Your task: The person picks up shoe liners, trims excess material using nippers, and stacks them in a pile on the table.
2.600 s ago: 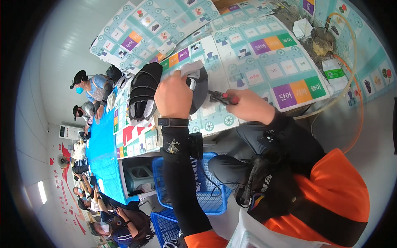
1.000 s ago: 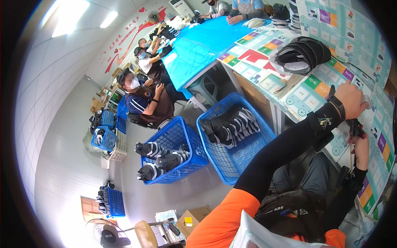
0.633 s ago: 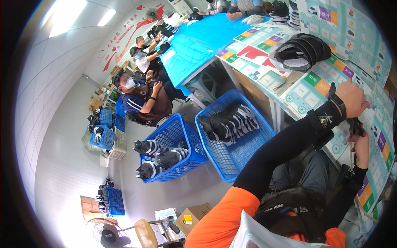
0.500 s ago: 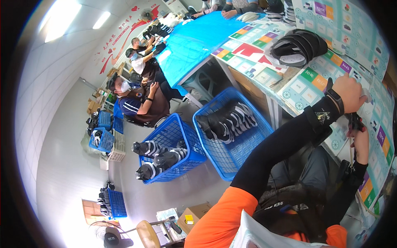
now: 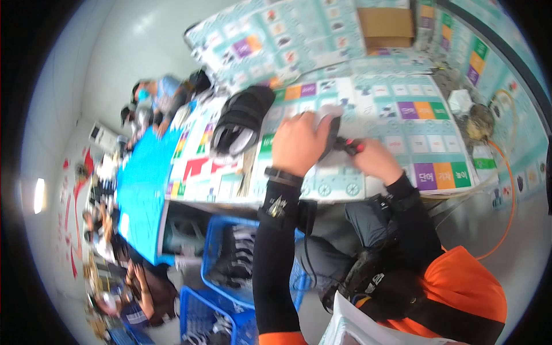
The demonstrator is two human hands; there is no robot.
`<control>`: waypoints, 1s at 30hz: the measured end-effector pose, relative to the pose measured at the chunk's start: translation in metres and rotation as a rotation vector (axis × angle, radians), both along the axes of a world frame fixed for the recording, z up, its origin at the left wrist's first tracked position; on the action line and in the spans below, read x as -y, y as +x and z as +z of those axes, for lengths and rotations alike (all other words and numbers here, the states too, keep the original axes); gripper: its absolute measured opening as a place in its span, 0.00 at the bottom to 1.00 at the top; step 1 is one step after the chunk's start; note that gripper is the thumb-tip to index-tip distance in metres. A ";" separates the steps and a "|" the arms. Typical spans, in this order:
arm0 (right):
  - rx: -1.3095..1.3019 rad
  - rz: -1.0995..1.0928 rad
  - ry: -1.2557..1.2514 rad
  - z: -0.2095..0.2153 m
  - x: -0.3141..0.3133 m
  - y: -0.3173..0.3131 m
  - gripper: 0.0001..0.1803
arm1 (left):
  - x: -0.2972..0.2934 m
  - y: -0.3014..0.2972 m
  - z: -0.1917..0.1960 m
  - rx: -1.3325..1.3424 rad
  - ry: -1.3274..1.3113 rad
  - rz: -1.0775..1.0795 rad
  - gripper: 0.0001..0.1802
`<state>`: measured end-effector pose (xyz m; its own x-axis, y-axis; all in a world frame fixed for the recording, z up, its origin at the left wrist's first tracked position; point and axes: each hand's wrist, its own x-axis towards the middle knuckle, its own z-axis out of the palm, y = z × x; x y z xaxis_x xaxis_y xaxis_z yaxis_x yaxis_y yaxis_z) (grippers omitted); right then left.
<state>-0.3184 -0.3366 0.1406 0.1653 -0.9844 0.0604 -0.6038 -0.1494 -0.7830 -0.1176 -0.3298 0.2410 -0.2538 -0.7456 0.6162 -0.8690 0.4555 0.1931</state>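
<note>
My left hand (image 5: pixel 299 144) grips a dark shoe (image 5: pixel 332 131) with a pale part at its top, held just above the table and mostly hidden behind the fingers. My right hand (image 5: pixel 374 162) is closed around a small tool with a red and black handle (image 5: pixel 351 146), whose tip touches the shoe. Both forearms wear black sleeves. A black shoe with straps (image 5: pixel 241 119) lies on the table to the left of my left hand.
The table (image 5: pixel 402 115) is covered by a colourful patterned mat. A cardboard box (image 5: pixel 384 20) stands at the back. Blue baskets (image 5: pixel 230 264) holding shoes sit under the table. An orange hose (image 5: pixel 509 195) loops at the right. Other people sit along a blue table (image 5: pixel 138 195) at the left.
The view has swung from the baskets and people on the left back onto the table. My hands stay together on the shoe and tool.
</note>
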 end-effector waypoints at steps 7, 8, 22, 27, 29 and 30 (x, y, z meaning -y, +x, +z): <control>0.013 -0.047 -0.223 0.003 -0.003 -0.013 0.13 | 0.003 -0.019 0.015 0.037 0.094 0.011 0.24; 0.001 -0.058 -0.191 0.003 -0.002 -0.020 0.13 | 0.005 -0.026 0.015 0.030 0.093 -0.007 0.24; 0.084 0.003 0.056 0.015 -0.006 -0.009 0.13 | 0.003 -0.013 0.008 0.033 0.047 0.002 0.22; 0.127 0.006 0.000 0.014 -0.001 -0.003 0.12 | 0.000 -0.008 0.010 0.047 0.046 -0.013 0.23; 0.119 0.065 0.023 0.016 -0.003 0.001 0.15 | -0.001 -0.004 0.010 0.046 0.067 0.002 0.24; 0.117 0.060 0.021 0.014 -0.002 -0.001 0.15 | -0.002 -0.005 0.011 0.024 0.081 -0.001 0.24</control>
